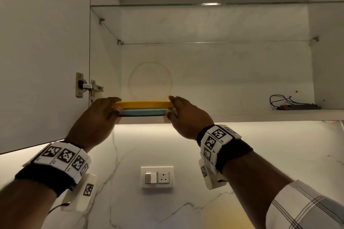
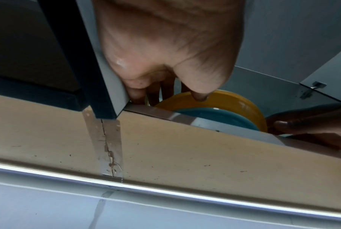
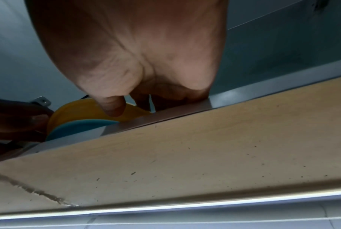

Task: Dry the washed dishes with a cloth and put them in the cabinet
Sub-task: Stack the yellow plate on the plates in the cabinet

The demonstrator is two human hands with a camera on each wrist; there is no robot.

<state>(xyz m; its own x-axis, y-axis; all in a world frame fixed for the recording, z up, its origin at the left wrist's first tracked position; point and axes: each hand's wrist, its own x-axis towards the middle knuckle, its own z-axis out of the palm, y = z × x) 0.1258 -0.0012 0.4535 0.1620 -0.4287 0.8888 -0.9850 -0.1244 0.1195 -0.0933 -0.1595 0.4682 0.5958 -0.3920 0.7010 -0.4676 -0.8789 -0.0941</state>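
Mostly hidden under the yellow plate [image 1: 143, 103]: the blue plate [image 1: 141, 112]. Plate ends covered by both hands. Shirt sleeve [image 1: 305, 208] cut off.

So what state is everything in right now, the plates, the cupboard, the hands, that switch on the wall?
Yellow plate: stacked on the blue one, held at both sides.
Blue plate: underneath, at the front edge of the bottom shelf.
Left hand: grips the stack's left rim.
Right hand: grips the right rim.
Cupboard door: swung open.
Glass shelf: bare.
Loose wires: lying on the bottom shelf, right.
Wall socket: nothing plugged in.
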